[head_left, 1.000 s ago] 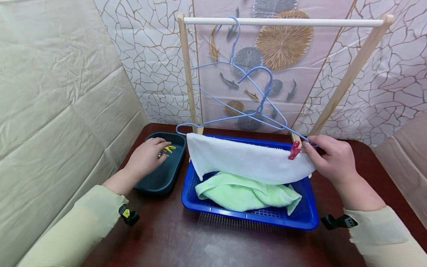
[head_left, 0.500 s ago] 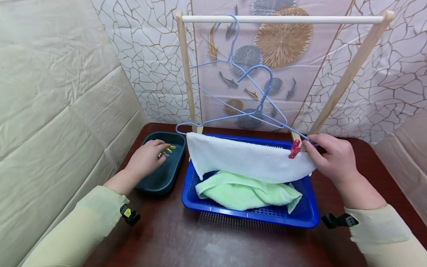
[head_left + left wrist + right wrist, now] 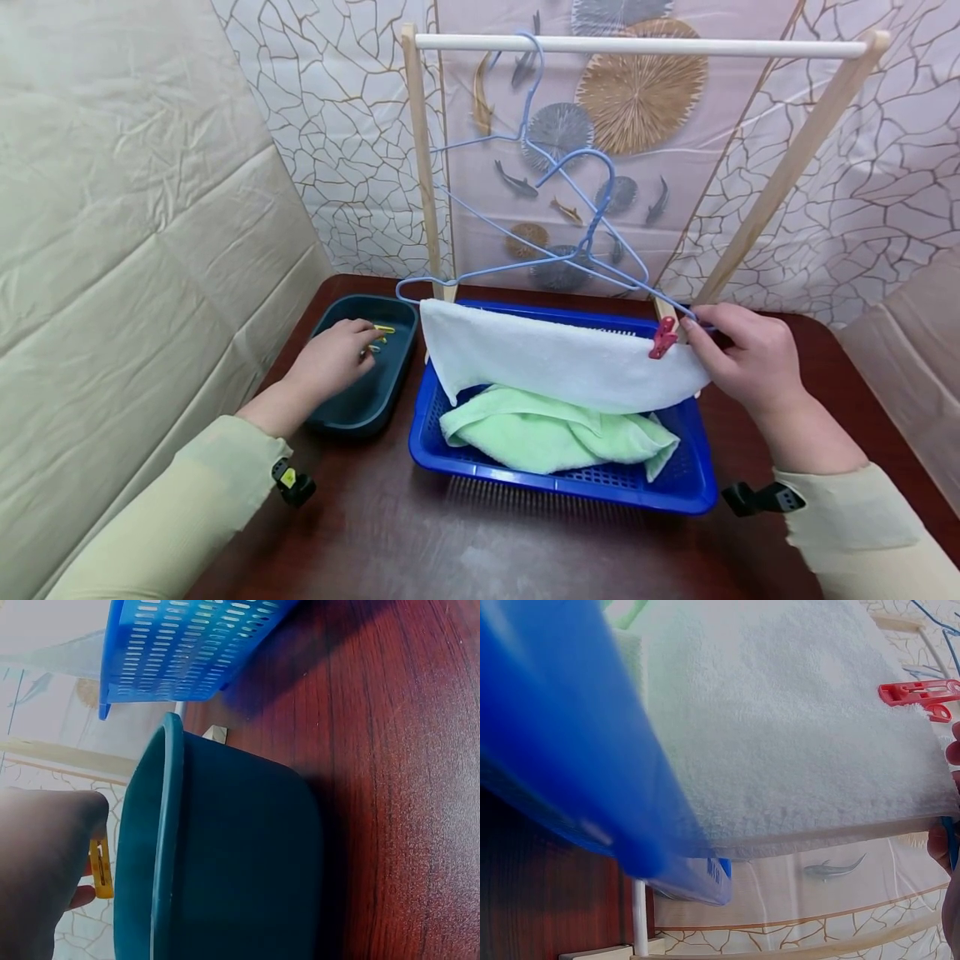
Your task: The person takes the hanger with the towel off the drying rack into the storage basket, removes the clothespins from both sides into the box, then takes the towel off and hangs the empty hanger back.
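My left hand (image 3: 335, 357) reaches over the dark teal tray (image 3: 351, 410), pinching a yellow clothespin (image 3: 100, 868) between thumb and fingers, as the left wrist view shows. With thumb and fingers, my right hand (image 3: 750, 354) grips the right end of a blue wire hanger (image 3: 517, 267). A white towel (image 3: 555, 358) hangs along that hanger's lower bar, its right corner right at the right fingertips. Near this corner a red clothespin (image 3: 663, 338) is clipped to the towel. The towel's left end has no clip on it.
Below the white towel stands a blue basket (image 3: 487, 479) with a crumpled light green towel (image 3: 540, 437). Behind it rises a wooden rack with a white rail (image 3: 675, 47), from which a second blue hanger (image 3: 528, 100) hangs. A fabric wall (image 3: 150, 250) runs along the left.
My left hand has shifted slightly within the tray, and the yellow clothespin at its fingertips has turned a little. The right hand, hanger and white towel stay in place.
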Demonstrator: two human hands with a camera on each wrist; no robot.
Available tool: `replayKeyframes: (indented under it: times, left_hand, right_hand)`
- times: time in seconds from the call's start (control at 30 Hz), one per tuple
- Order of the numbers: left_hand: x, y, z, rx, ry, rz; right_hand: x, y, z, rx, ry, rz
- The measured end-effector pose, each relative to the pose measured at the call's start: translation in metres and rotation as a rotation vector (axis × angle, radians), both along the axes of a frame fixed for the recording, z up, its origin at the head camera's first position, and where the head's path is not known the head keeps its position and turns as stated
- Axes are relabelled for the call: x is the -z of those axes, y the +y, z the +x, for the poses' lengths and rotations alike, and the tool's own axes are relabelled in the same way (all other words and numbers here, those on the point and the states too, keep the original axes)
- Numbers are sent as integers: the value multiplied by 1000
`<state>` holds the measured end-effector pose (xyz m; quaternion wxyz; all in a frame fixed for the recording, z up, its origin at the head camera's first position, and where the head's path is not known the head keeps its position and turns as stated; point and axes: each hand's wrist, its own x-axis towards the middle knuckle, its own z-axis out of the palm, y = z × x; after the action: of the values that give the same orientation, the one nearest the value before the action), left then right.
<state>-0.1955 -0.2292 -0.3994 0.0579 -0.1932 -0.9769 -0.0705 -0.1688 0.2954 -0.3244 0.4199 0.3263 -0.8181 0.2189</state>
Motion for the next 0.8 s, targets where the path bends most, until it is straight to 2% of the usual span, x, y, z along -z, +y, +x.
replayKeyframes:
  times: [0.37,0.8]
  left_hand:
    - [9,-6,-2,-3,-108,-69]
    - [23,-12,-5,20,-113,-112]
  right_hand:
    - [0,1,0,-6,3,4]
    - [1,0,-1,-4,7,7]
